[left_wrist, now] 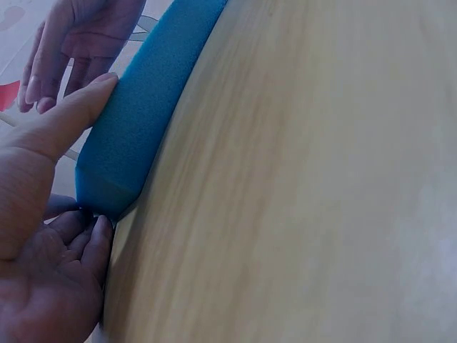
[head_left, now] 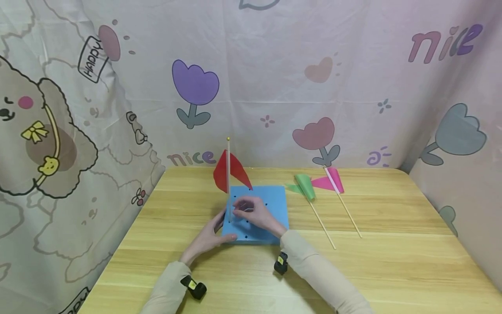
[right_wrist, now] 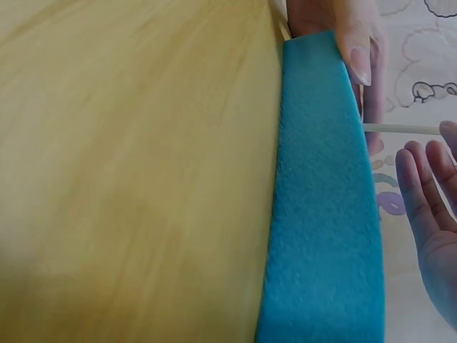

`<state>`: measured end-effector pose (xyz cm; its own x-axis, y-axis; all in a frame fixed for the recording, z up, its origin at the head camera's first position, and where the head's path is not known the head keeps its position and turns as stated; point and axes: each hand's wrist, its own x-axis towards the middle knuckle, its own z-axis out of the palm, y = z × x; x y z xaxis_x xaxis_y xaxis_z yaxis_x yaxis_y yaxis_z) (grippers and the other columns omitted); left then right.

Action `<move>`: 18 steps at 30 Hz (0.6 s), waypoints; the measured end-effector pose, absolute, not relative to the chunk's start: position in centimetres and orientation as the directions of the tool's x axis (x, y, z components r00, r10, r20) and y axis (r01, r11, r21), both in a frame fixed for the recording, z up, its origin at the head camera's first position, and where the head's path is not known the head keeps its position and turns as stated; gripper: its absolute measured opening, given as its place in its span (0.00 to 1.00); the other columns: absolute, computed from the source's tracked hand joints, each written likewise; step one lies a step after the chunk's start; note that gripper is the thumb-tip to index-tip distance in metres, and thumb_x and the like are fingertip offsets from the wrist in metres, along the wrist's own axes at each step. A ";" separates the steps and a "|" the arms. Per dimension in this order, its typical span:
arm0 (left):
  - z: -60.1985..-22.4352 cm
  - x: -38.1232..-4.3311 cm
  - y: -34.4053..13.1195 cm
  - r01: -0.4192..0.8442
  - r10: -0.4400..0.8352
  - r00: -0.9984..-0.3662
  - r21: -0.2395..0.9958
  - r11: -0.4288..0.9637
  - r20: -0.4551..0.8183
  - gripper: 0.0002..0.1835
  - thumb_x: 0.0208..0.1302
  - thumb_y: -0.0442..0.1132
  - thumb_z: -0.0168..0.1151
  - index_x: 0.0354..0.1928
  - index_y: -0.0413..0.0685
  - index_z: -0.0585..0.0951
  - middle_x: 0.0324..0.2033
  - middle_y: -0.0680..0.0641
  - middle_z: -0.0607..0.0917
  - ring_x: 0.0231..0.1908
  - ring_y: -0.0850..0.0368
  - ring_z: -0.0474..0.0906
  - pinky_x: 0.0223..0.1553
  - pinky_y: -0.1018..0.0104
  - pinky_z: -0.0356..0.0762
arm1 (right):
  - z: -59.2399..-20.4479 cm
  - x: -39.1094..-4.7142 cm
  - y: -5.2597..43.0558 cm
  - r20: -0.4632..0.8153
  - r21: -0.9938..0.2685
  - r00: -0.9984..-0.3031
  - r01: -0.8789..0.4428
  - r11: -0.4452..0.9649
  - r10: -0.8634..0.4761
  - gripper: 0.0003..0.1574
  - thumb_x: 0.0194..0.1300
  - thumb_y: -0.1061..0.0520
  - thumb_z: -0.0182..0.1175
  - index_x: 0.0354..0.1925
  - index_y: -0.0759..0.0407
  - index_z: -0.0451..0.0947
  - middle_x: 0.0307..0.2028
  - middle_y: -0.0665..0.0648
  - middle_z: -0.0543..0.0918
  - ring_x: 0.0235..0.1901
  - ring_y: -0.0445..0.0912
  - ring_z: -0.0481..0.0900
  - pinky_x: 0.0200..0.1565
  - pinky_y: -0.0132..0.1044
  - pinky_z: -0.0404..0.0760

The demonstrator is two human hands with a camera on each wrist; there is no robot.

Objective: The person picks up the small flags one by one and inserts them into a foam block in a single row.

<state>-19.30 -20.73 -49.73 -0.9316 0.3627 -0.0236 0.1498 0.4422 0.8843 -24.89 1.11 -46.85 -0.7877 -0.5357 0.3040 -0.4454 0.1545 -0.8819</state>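
Observation:
A square blue foam block (head_left: pixel 272 218) with small dark holes lies on the table. At its left side a pale stick (head_left: pixel 228 174) stands upright in a hole, bearing a red paper flag (head_left: pixel 240 171) and a small yellow tip. My left hand (head_left: pixel 208 237) grips the block's left edge, thumb on the top face and fingers against the side. Just right of the stick is my right hand (head_left: pixel 256 213), its fingers loosely bent and apart. In the right wrist view its fingertips (right_wrist: pixel 408 161) are close to the stick, with no grasp around it.
To the right of the block, a green flag on a stick (head_left: pixel 305 187) and a pink flag on a stick (head_left: pixel 335 179) lie on the wooden table (head_left: pixel 392 270). A printed curtain (head_left: pixel 251 87) hangs behind and at both sides.

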 end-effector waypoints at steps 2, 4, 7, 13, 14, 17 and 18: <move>-49.7 -19.2 -20.7 0.150 0.362 -0.932 0.885 0.441 -0.022 0.52 0.62 0.47 0.72 0.81 0.52 0.50 0.80 0.40 0.52 0.78 0.38 0.54 0.76 0.39 0.59 | -46.7 -24.8 1.3 0.303 -0.885 -0.792 -0.440 0.151 -0.531 0.15 0.67 0.61 0.65 0.51 0.65 0.82 0.43 0.64 0.88 0.42 0.52 0.88 0.46 0.27 0.87; -49.6 -19.2 -20.8 0.151 0.363 -0.931 0.885 0.441 -0.022 0.52 0.62 0.46 0.72 0.81 0.52 0.50 0.80 0.40 0.52 0.78 0.38 0.54 0.77 0.39 0.59 | -46.7 -24.7 1.5 0.303 -0.887 -0.794 -0.438 0.149 -0.527 0.15 0.67 0.60 0.65 0.51 0.66 0.82 0.43 0.65 0.88 0.43 0.54 0.87 0.46 0.27 0.87; -49.6 -19.2 -20.8 0.149 0.360 -0.933 0.887 0.438 -0.022 0.53 0.62 0.47 0.72 0.81 0.52 0.50 0.80 0.40 0.52 0.78 0.37 0.54 0.77 0.38 0.58 | -46.5 -24.5 1.9 0.303 -0.889 -0.795 -0.434 0.144 -0.525 0.16 0.68 0.61 0.65 0.51 0.68 0.81 0.44 0.65 0.88 0.43 0.54 0.87 0.47 0.27 0.87; -49.8 -19.4 -20.8 0.133 0.352 -0.935 0.888 0.441 -0.034 0.54 0.61 0.49 0.72 0.81 0.54 0.48 0.80 0.42 0.51 0.78 0.40 0.53 0.78 0.40 0.56 | -46.3 -24.2 3.2 0.321 -0.884 -0.795 -0.447 0.140 -0.514 0.17 0.68 0.62 0.64 0.51 0.71 0.80 0.46 0.69 0.87 0.43 0.46 0.86 0.50 0.30 0.88; -49.8 -19.4 -20.7 0.135 0.352 -0.935 0.886 0.444 -0.034 0.54 0.62 0.49 0.72 0.81 0.54 0.48 0.80 0.42 0.51 0.78 0.39 0.53 0.78 0.40 0.56 | -46.3 -24.2 3.4 0.327 -0.881 -0.794 -0.453 0.139 -0.512 0.17 0.68 0.62 0.64 0.51 0.71 0.80 0.46 0.69 0.87 0.43 0.45 0.86 0.50 0.31 0.88; -49.9 -19.4 -20.7 0.132 0.351 -0.936 0.888 0.440 -0.035 0.54 0.61 0.49 0.72 0.81 0.55 0.48 0.80 0.42 0.51 0.78 0.39 0.52 0.78 0.39 0.56 | -46.2 -23.9 4.2 0.328 -0.881 -0.801 -0.451 0.144 -0.501 0.17 0.67 0.62 0.64 0.51 0.71 0.80 0.46 0.70 0.87 0.43 0.43 0.86 0.50 0.30 0.88; -49.9 -19.4 -20.7 0.134 0.353 -0.935 0.889 0.438 -0.032 0.54 0.61 0.49 0.72 0.81 0.55 0.48 0.80 0.42 0.51 0.78 0.39 0.52 0.78 0.39 0.56 | -46.2 -23.8 4.5 0.327 -0.882 -0.804 -0.448 0.144 -0.497 0.17 0.67 0.62 0.64 0.51 0.71 0.80 0.46 0.70 0.87 0.43 0.43 0.86 0.50 0.31 0.88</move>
